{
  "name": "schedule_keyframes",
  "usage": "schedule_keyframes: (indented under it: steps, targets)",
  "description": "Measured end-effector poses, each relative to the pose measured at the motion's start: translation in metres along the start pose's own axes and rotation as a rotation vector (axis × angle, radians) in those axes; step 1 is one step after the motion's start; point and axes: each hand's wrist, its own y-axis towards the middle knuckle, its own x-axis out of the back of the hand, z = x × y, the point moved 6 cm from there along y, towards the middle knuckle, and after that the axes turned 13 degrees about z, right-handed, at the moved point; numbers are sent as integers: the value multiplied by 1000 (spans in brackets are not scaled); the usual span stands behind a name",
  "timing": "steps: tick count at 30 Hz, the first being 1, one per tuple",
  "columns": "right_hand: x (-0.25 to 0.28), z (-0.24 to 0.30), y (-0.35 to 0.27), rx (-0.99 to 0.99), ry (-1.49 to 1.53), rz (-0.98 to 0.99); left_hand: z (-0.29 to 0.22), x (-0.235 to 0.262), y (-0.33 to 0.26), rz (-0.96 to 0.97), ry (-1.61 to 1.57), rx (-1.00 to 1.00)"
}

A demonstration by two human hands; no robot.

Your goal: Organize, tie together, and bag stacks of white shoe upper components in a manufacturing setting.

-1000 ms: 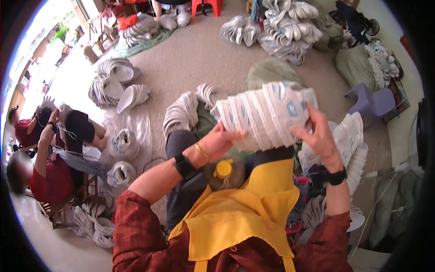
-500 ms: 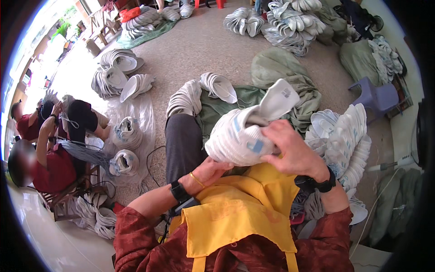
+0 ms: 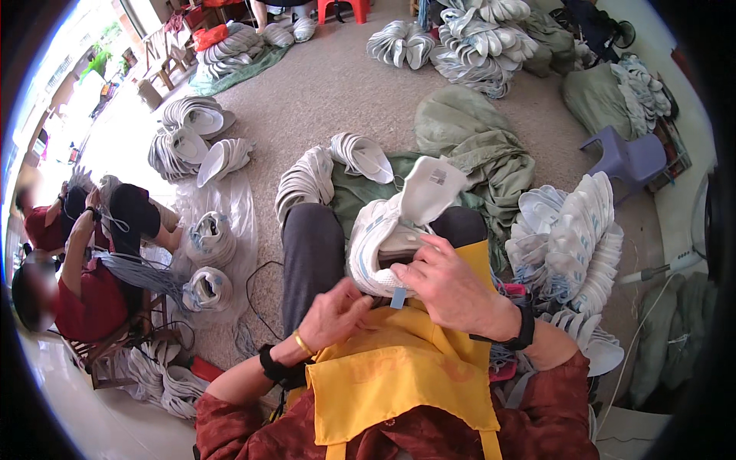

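A white knit shoe upper [image 3: 372, 241] with pale blue stripes sits on my lap between my knees. Ridged edges show along its side; whether several are nested together I cannot tell. From its far end a smooth white flap [image 3: 433, 188] with a small printed label stands up, and a blue tab [image 3: 398, 297] hangs at its near end. My right hand [image 3: 452, 287] has its fingers bent over the near right rim of the opening, gripping it. Just left of the near end is my left hand [image 3: 333, 314], fingers curled and thumb drawn in; anything pinched there is hidden.
Stacked white uppers [image 3: 567, 241] stand at my right, more [image 3: 307, 180] beyond my left knee. Green cloth sacks [image 3: 475, 138] lie ahead, near a purple stool [image 3: 625, 157]. At left, two people in red sit beside a bundle of grey cords [image 3: 142, 264].
The shoe upper has come down and nearer onto my lap, its opening turned upward. My left hand has come off its underside; my right hand has shifted to the near rim.
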Motion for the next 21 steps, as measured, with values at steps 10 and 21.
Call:
schedule_keyframes:
  steps: [10, 21]
  targets:
    - [-10, 10, 2, 45, -194, 71, -82, 12, 3, -529, 686, -597]
    - [-57, 36, -24, 104, -280, -24, -60, -8, -18, -420, 715, -655]
